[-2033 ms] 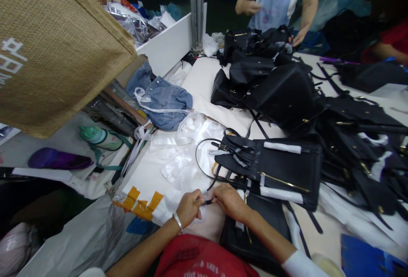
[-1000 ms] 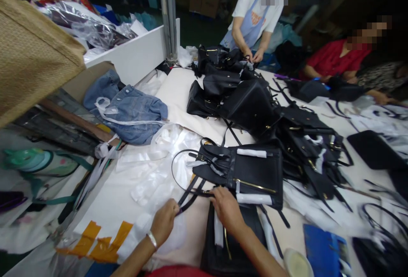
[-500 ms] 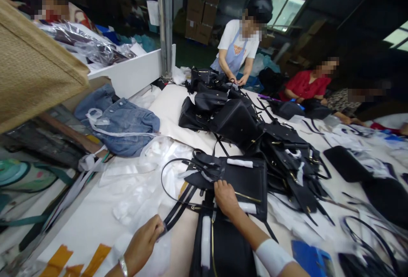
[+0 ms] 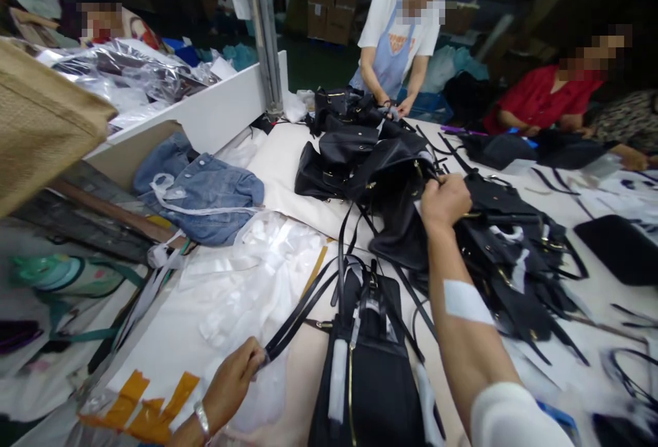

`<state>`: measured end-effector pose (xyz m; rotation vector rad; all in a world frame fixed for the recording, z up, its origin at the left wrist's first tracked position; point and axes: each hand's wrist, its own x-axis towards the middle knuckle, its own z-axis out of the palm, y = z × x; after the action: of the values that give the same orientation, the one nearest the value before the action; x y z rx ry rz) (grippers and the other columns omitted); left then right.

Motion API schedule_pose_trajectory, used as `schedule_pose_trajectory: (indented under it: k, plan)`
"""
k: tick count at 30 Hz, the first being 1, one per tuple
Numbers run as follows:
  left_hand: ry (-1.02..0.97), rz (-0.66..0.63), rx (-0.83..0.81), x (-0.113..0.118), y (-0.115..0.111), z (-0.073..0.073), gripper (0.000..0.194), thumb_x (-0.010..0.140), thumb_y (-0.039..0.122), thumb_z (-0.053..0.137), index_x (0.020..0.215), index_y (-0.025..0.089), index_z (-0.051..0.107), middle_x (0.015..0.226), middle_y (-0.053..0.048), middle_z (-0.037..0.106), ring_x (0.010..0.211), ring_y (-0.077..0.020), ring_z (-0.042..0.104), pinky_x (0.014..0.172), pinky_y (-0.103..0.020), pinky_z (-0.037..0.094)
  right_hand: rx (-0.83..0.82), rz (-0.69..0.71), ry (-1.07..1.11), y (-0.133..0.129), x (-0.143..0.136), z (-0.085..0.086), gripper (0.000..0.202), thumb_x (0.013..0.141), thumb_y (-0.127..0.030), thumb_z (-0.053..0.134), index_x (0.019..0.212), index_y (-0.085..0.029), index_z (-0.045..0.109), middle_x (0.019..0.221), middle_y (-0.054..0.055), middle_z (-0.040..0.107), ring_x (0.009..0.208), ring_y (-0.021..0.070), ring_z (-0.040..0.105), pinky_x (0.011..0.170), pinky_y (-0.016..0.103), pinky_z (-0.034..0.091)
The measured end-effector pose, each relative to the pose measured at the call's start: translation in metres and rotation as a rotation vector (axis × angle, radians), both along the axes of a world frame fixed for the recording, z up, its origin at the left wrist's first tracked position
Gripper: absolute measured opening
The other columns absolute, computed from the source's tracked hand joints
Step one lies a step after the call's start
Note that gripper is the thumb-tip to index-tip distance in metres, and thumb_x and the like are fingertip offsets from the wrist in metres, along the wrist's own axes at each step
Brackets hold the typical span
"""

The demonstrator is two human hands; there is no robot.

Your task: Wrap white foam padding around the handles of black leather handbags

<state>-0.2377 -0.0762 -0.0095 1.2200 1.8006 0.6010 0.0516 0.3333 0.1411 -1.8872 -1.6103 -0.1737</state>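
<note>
My left hand [image 4: 237, 378], a bracelet at its wrist, is closed around a pair of black straps [image 4: 295, 317]. These run up and right toward the top of a black backpack [image 4: 385, 385] lying in front of me. The backpack has gold zippers and white wrapping along its side. Farther off, my right hand [image 4: 446, 201] is closed on the edge of a black bag [image 4: 398, 227] in the heap, whose front hangs down dark and slack. A white patch [image 4: 465, 301] sits on my right forearm.
More black bags [image 4: 514, 255] are heaped at the right and back. A denim garment [image 4: 205, 190] and clear plastic wrap [image 4: 257, 262] lie left, near a metal post [image 4: 262, 35]. A person in a blue apron [image 4: 393, 49] works at the far side; another wears red [image 4: 550, 101].
My right hand has moved from the near bag up and right to the heap and gripped a bag there. The bag lying across the front backpack has gone from that spot. My left hand keeps the straps.
</note>
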Motion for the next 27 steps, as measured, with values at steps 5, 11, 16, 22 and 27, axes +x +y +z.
schedule_pose_trajectory:
  k: [5,11,16,22,27]
  plan:
    - [-0.016,0.042,0.010,-0.011,0.005,0.010,0.028,0.089,0.043,0.036,0.073,0.022,0.043,0.065,0.004,0.051,0.061,-0.0145,0.052,0.061,-0.024,0.039,-0.046,0.487,0.154,-0.028,-0.033,-0.031,0.042,0.087,-0.032,0.045,0.124,-0.012,0.046,0.119,0.015,0.056,0.107,0.0241,0.052,0.091,0.036,0.039]
    - [-0.008,0.039,0.013,-0.007,0.010,0.015,0.029,0.089,0.043,0.035,0.072,0.021,0.045,0.062,0.004,0.052,0.057,-0.0142,0.053,0.058,-0.024,0.039,-0.517,1.214,0.111,-0.187,-0.068,-0.109,0.038,0.089,-0.024,0.040,0.127,-0.023,0.046,0.121,0.007,0.058,0.112,0.0187,0.052,0.095,0.033,0.040]
    - [0.089,-0.148,0.086,-0.001,0.011,0.035,0.025,0.092,0.034,0.031,0.080,0.021,0.047,0.068,0.002,0.056,0.061,-0.0132,0.055,0.061,-0.023,0.038,-0.727,1.656,-0.141,-0.234,-0.117,-0.132,0.058,0.077,-0.024,0.055,0.133,-0.021,0.040,0.134,0.009,0.048,0.127,0.0256,0.036,0.101,0.041,0.030]
    - [0.231,-0.241,0.157,-0.003,-0.011,0.077,0.025,0.095,0.029,0.027,0.083,0.021,0.047,0.073,0.000,0.059,0.065,-0.0143,0.057,0.061,-0.024,0.038,-0.760,1.711,-0.412,-0.251,-0.123,-0.092,0.022,0.084,-0.035,0.052,0.093,-0.016,0.058,0.082,0.008,0.064,0.083,0.0213,0.057,0.076,0.031,0.037]
    - [0.416,-0.377,0.219,0.019,-0.017,0.129,0.018,0.093,0.019,0.031,0.085,0.020,0.047,0.078,-0.003,0.061,0.072,-0.0166,0.060,0.062,-0.025,0.041,-0.691,1.656,-0.377,-0.274,-0.095,-0.049,0.014,0.089,-0.029,0.045,0.094,-0.018,0.052,0.086,0.006,0.062,0.081,0.0177,0.056,0.071,0.027,0.033]
